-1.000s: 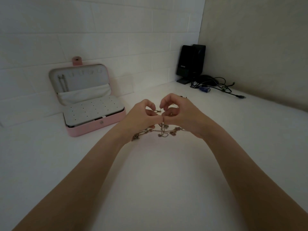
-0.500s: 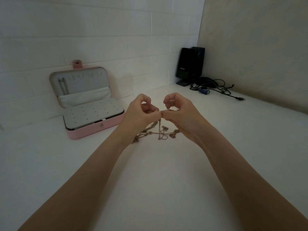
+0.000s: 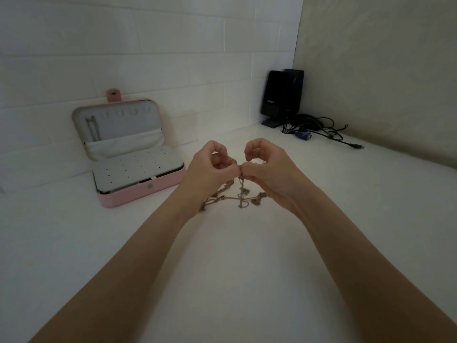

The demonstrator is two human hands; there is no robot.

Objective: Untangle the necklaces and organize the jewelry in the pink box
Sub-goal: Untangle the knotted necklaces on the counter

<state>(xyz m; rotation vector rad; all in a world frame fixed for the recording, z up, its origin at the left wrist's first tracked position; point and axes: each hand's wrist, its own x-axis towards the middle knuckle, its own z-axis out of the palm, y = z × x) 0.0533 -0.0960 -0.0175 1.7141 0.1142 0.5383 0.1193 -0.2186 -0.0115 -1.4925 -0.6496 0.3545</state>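
Both hands up and pinching the tangle of necklaces (image 3: 237, 194) right at its top!

The chains hang from the pinch and trail onto the white table (image 3: 235, 256), charms strung out between the wrists. Left hand (image 3: 210, 167) and right hand (image 3: 265, 167) meet fingertip to fingertip, thumbs and forefingers nipped on the chain, the other fingers curled. Off to the left, the pink box (image 3: 138, 191) stands open against the tiled wall (image 3: 148, 45), one chain hanging in its lid. Far corner: black speakers (image 3: 282, 95), loose cables (image 3: 321, 127).

A white brick wall (image 3: 148, 45) met a beige wall (image 3: 383, 70) above the dimly lit white tabletop (image 3: 222, 268).
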